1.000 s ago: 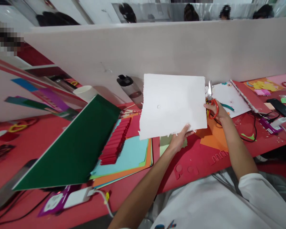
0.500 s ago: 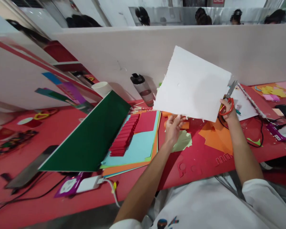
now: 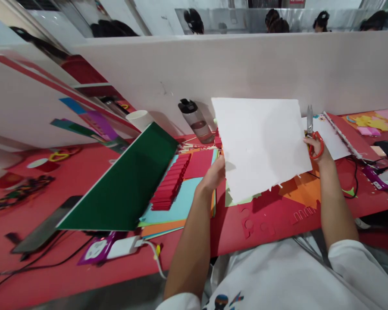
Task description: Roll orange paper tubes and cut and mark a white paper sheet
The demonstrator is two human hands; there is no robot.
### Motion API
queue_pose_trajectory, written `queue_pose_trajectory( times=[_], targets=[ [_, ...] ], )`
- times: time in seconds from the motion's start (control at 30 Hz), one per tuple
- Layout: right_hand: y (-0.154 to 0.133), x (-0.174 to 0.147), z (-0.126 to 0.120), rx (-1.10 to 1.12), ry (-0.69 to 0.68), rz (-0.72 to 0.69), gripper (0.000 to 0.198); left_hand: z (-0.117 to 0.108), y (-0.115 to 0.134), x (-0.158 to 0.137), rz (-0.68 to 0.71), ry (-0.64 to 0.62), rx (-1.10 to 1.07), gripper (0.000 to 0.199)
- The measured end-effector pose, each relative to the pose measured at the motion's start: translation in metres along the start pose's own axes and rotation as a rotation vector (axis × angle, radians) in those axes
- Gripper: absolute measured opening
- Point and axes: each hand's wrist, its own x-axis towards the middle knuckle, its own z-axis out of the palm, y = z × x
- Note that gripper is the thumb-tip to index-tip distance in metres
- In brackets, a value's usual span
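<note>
Fingers of the left hand [image 3: 215, 173] clamp the white sheet [image 3: 261, 146] at its nine o'clock edge; the right hand's [image 3: 325, 155] close around scissors [image 3: 310, 125] at three o'clock. The sheet hangs at twelve o'clock above the table [image 3: 226, 234]. A right-side twist could nick it.

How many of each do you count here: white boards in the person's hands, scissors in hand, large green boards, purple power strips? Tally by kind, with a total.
White board in hand: 1
Scissors in hand: 1
Large green board: 1
Purple power strips: 2
Total: 5
</note>
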Motion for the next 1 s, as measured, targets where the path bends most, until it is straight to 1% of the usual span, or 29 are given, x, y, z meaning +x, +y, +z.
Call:
queue_pose_trajectory(
  times=[0.07,0.13,0.23,0.33,0.4,0.47,0.53,0.63,0.73,0.83,0.93,1.0],
  targets=[
    [0.0,-0.002,0.004,-0.009,-0.057,0.047,0.035,0.0,-0.006,-0.002,-0.068,-0.034,0.064,0.056],
    [0.0,-0.002,0.007,0.006,-0.051,0.029,0.038,0.003,-0.009,-0.002,-0.074,-0.018,0.103,0.061],
    [0.001,0.002,0.008,0.043,0.02,-0.053,0.048,0.01,-0.009,0.003,0.045,0.091,0.059,0.052],
    [0.006,0.004,0.015,0.058,0.037,-0.043,0.056,0.021,-0.014,0.007,0.133,0.147,-0.006,0.048],
    [0.012,0.0,0.027,0.052,-0.003,-0.013,0.059,0.032,-0.024,0.008,0.111,0.165,-0.017,0.05],
    [0.019,-0.006,0.043,0.028,-0.073,0.009,0.058,0.045,-0.037,0.005,0.029,0.167,-0.016,0.049],
    [0.026,-0.014,0.061,-0.016,-0.146,0.046,0.055,0.057,-0.049,0.002,-0.035,0.129,-0.043,0.048],
    [0.031,-0.025,0.083,-0.073,-0.237,0.069,0.047,0.07,-0.061,-0.001,-0.045,0.115,-0.107,0.044],
    [0.026,-0.034,0.096,-0.104,-0.297,0.043,0.044,0.072,-0.064,-0.001,-0.042,0.141,-0.141,0.042],
    [0.016,-0.04,0.102,-0.143,-0.301,-0.004,0.041,0.069,-0.065,0.002,-0.051,0.146,-0.162,0.039],
    [0.009,-0.043,0.105,-0.179,-0.288,-0.009,0.038,0.068,-0.066,0.003,-0.066,0.107,-0.175,0.039],
    [0.009,-0.043,0.106,-0.175,-0.29,0.001,0.04,0.068,-0.066,0.003,-0.041,0.088,-0.185,0.038]
  ],
)
